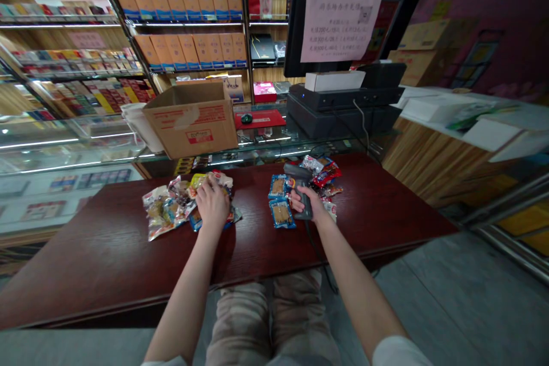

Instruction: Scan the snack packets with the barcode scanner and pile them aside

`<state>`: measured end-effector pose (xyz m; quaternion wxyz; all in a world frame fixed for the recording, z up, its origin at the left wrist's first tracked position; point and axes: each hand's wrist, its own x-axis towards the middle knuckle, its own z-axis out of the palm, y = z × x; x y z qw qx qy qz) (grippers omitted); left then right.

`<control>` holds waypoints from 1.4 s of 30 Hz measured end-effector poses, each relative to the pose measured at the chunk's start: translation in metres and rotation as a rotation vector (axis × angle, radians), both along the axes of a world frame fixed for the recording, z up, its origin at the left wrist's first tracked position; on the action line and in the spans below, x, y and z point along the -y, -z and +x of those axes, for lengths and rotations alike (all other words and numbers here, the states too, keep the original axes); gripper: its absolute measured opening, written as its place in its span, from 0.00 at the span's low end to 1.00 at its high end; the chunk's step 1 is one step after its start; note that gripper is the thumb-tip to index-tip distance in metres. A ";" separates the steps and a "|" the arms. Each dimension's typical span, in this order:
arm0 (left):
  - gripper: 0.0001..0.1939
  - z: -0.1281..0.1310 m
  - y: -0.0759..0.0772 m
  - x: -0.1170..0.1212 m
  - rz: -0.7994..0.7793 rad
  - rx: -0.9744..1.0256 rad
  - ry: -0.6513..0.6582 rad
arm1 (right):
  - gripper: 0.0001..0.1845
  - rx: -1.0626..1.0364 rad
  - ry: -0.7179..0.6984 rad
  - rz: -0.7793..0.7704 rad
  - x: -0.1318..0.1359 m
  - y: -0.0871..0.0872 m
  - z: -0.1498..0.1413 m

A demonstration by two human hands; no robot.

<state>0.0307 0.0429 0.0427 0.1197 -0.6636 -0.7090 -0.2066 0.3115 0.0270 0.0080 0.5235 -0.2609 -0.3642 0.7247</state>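
Worktop [107,240]: dark red, streaked wood grain. Snack packets [282,213] at one o'clock: blue borders, tan centres. Carton [191,120] at eleven o'clock: tan, red print.

The person wears a top of plain white fabric, and only its two sleeve ends show at the bottom edge of the view: a thin sliver of the left sleeve [163,362] and a broader, rounded piece of the right sleeve [400,353]. Below these cuffs, the long, slim left forearm [185,291] and right forearm [357,291] are bare, as are the left hand [213,203] and the right hand [311,202]. The loose, soft beige trousers [270,320] have a mottled pinkish-tan pattern and deep, crumpled creases across both legs.
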 end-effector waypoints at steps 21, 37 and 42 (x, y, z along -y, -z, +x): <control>0.24 -0.026 0.038 0.001 -0.258 -0.229 0.254 | 0.11 -0.071 0.138 0.018 0.007 0.007 0.029; 0.30 0.089 0.027 0.004 -0.434 -0.051 0.522 | 0.13 -0.023 0.157 -0.005 0.021 0.018 0.072; 0.23 0.091 0.042 -0.013 -0.481 0.145 0.523 | 0.16 -0.011 0.150 -0.017 0.023 0.019 0.070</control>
